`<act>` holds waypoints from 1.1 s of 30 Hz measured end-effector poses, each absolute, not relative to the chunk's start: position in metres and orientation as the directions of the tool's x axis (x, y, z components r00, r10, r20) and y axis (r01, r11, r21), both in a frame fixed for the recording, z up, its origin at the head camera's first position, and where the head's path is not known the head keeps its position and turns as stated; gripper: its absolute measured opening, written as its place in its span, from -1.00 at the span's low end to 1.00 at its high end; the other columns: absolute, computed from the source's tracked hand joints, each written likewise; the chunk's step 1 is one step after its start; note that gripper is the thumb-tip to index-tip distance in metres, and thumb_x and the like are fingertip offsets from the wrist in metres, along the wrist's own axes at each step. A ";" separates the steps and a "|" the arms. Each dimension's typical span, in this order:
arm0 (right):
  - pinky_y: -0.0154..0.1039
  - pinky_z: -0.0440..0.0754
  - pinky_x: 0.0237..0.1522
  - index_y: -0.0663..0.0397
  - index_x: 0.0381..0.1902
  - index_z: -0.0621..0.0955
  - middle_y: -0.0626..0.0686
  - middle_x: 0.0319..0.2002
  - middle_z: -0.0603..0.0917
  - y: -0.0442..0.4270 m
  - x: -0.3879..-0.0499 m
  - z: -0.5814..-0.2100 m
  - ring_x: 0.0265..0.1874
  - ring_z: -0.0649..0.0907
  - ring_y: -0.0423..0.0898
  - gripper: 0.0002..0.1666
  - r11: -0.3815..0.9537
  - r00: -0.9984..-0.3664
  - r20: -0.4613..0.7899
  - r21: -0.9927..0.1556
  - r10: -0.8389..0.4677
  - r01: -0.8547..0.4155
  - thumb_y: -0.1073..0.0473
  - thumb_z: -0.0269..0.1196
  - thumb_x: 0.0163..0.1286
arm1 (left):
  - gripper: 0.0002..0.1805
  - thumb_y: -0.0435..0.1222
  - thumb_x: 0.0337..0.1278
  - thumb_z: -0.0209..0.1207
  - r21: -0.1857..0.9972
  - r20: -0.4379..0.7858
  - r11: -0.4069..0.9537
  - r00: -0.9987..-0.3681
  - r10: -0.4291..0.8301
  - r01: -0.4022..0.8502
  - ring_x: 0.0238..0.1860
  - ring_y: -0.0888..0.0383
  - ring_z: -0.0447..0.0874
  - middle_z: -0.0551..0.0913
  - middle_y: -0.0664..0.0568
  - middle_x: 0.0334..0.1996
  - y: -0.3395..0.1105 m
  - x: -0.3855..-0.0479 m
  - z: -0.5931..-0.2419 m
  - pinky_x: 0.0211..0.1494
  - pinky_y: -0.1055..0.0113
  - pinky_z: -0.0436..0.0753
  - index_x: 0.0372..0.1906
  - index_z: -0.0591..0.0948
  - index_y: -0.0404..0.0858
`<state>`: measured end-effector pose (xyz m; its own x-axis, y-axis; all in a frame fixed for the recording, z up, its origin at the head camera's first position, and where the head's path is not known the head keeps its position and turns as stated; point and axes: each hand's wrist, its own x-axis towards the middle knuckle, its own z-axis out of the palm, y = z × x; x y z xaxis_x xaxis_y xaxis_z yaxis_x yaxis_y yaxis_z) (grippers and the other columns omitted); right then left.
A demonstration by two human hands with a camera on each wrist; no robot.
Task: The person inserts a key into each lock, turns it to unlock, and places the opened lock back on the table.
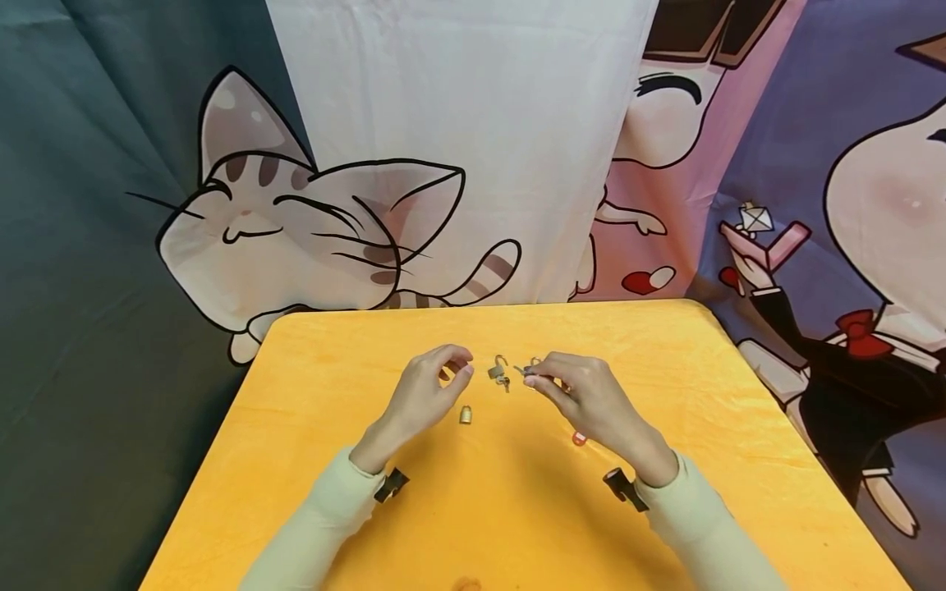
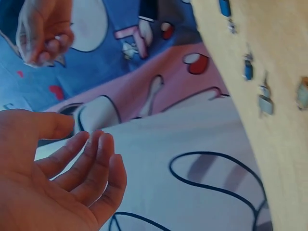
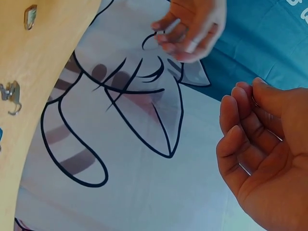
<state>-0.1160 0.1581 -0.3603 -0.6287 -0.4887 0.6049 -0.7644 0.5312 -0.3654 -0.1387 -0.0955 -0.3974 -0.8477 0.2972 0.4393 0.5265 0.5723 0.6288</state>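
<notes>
My left hand (image 1: 427, 384) hovers above the table with fingers loosely bent and nothing between them. Below it and to the right lies a small brass padlock (image 1: 466, 415). A silver padlock (image 1: 495, 373) with its shackle up and small keys (image 1: 506, 383) beside it lies between the hands. My right hand (image 1: 587, 394) hovers to the right, thumb and index tips together. Whether they pinch something small cannot be told. A small blue padlock (image 2: 248, 72) appears at its fingertips in the head view. Another blue padlock (image 2: 225, 7) shows in the left wrist view.
A small red object (image 1: 580, 438) lies partly hidden under my right wrist. The yellow-covered table (image 1: 480, 525) ends at a cartoon-printed curtain (image 1: 458, 107) along its far edge. Dark straps with small cameras (image 1: 392, 484) sit at both cuffs.
</notes>
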 end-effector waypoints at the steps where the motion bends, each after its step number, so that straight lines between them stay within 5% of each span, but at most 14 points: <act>1: -0.46 0.50 -0.52 -0.03 -0.33 0.73 -0.17 -0.46 0.67 0.159 -0.116 -0.360 -0.57 0.47 -0.37 -0.96 0.534 -0.632 0.602 -0.368 -0.487 -0.761 0.23 0.36 0.27 | -0.84 -0.23 0.35 0.16 0.621 0.422 0.597 -0.858 0.292 0.509 -0.24 0.23 0.63 0.69 0.12 -0.29 -0.096 -0.141 -0.401 -0.19 0.21 0.67 -0.09 0.66 -0.17; 11: -0.50 0.54 -0.49 -0.08 -0.30 0.73 -0.19 -0.41 0.72 0.168 -0.116 -0.363 -0.53 0.54 -0.39 -0.92 0.535 -0.639 0.601 -0.377 -0.480 -0.756 0.23 0.37 0.26 | -0.75 -0.17 0.27 0.25 0.536 0.199 0.767 -0.936 0.291 0.353 -0.24 0.12 0.68 0.70 0.11 -0.29 -0.102 -0.165 -0.434 -0.21 0.25 0.62 -0.02 0.65 -0.16; 25: -0.31 0.59 -0.54 -0.08 -0.31 0.74 -0.20 -0.41 0.72 0.173 -0.118 -0.368 -0.56 0.50 -0.40 -0.95 0.520 -0.651 0.595 -0.408 -0.472 -0.750 0.19 0.34 0.30 | -0.60 -0.13 0.22 0.29 0.482 -0.022 0.833 -0.946 0.323 0.274 -0.35 0.19 0.57 0.70 -0.01 -0.20 -0.105 -0.186 -0.476 -0.28 0.27 0.57 0.06 0.64 -0.28; 33: -0.44 0.53 -0.50 -0.10 -0.32 0.74 -0.22 -0.42 0.71 0.175 -0.117 -0.369 -0.56 0.49 -0.40 -0.96 0.531 -0.659 0.587 -0.409 -0.470 -0.742 0.18 0.35 0.30 | -0.62 -0.09 0.19 0.29 0.478 -0.115 0.844 -0.935 0.334 0.243 -0.48 0.16 0.44 0.58 0.05 -0.42 -0.100 -0.190 -0.487 -0.39 0.32 0.40 -0.02 0.64 -0.28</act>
